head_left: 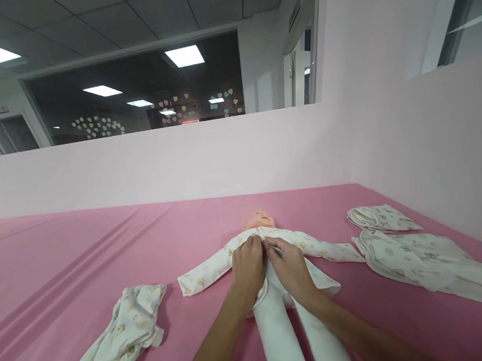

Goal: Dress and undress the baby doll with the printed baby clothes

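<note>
A baby doll point(258, 220) lies on its back on the pink table cover point(58, 267), head away from me, bare white legs point(282, 339) toward me. It wears a white printed top point(208, 269) with both sleeves spread out. My left hand point(248, 264) and my right hand point(287, 265) rest side by side on the doll's chest. Both have their fingers curled and pinched on the front edges of the top near the collar.
A crumpled printed garment point(119, 336) lies at the front left. Two more garments sit to the right: a folded one point(379, 217) and a spread-out one point(436, 265). A pale pink wall point(417, 147) borders the table behind and on the right.
</note>
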